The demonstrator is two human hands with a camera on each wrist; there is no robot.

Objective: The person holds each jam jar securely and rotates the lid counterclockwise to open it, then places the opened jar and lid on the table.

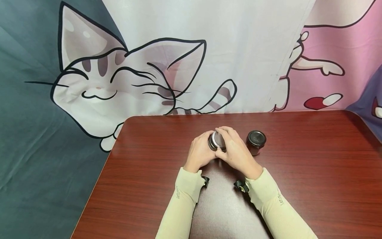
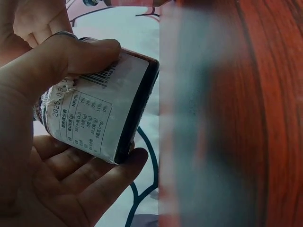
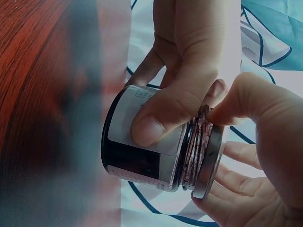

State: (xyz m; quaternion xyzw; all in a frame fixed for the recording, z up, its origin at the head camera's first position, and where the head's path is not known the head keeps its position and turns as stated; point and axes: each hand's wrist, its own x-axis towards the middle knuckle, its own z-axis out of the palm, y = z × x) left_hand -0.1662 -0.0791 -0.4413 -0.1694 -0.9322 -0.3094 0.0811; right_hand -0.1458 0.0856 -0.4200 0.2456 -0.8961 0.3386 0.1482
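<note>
My left hand (image 1: 200,151) grips a small glass jar (image 3: 147,137) with a white printed label, its thumb pressed along the side. The jar is held above the table, tilted on its side in both wrist views. My right hand (image 1: 235,147) pinches the metal lid (image 3: 209,163) by its edge at the jar's mouth. Threads smeared with something dark show at the neck, and the lid stands partly away from them. In the left wrist view the label (image 2: 94,109) shows a barcode and a table of figures, while the lid is hidden.
A second jar with a black lid (image 1: 256,138) stands upright on the reddish-brown wooden table (image 1: 313,172), just right of my right hand. Behind the table hangs a cloth (image 1: 253,49) printed with cartoon cats. Small dark devices (image 1: 241,186) sit at both wrists.
</note>
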